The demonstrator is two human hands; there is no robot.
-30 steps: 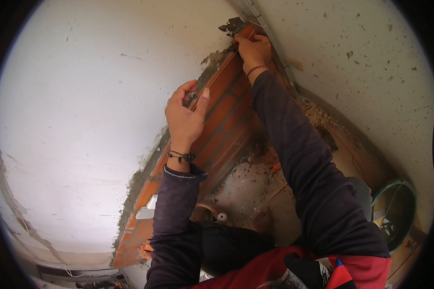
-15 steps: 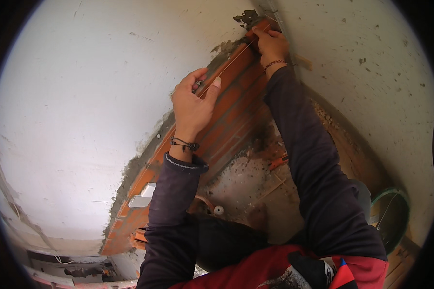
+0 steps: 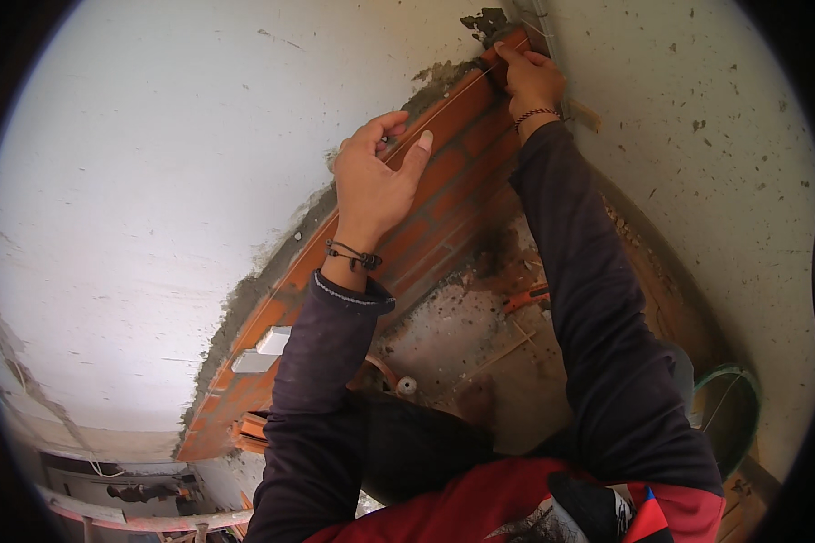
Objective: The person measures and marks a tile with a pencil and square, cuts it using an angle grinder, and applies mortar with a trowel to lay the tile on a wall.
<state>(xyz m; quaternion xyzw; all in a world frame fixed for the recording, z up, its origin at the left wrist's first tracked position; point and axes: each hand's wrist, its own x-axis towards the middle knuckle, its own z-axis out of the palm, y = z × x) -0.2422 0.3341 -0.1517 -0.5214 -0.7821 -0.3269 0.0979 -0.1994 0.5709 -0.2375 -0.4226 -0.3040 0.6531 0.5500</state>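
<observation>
A low wall of orange bricks [image 3: 457, 149] with grey mortar joints runs from lower left to upper right. A thin string [image 3: 448, 101] is stretched along its top edge. Over the wall's top, my left hand [image 3: 378, 185] is open, thumb and fingers apart, close to the string; whether it touches the string is unclear. At the far end near the corner, my right hand [image 3: 536, 83] grips an orange brick [image 3: 513, 41], thumb on its upper side. A dark gap parts this brick from the one beside it. Some fingertips of my right hand are hidden.
Wet mortar [image 3: 244, 312] lines the joint with the white wall [image 3: 154, 181]. White blocks [image 3: 258, 355] and loose bricks [image 3: 252, 433] lie by my left forearm. A green bucket [image 3: 732, 412] stands at right, and an orange-handled tool [image 3: 525, 299] lies on the floor.
The view has shifted slightly. My left thumb and fingers are a little further apart, while my right hand stays at the end brick.
</observation>
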